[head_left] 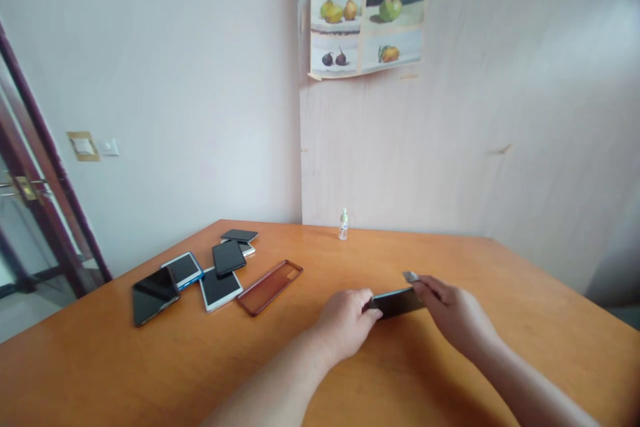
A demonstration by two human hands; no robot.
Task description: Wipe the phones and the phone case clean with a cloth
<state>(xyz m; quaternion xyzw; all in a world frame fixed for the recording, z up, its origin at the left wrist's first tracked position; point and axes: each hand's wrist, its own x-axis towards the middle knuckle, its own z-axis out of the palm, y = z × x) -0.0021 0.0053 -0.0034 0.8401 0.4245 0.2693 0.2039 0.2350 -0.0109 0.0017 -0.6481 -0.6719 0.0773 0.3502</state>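
My left hand (350,321) is closed round one end of a dark smartphone (397,303), which is tilted up just above the wooden table. Its thumb lies on the phone's near face. At the phone's other end is my right hand (453,310), fingers pinched on a small grey-white piece (411,276), perhaps cloth or tissue, that sticks out past the fingertips by the phone's upper edge. I cannot tell whether the right fingers also grip the phone. Left of my hands, a clear reddish phone case (270,287) lies flat.
On the table (150,367), at the left, lie several phones: a large black one (156,296), a blue-edged one (184,269), a white-framed one (221,289) and a black one (229,257) overlapping others. A small bottle (343,225) stands near the back edge by the wall.
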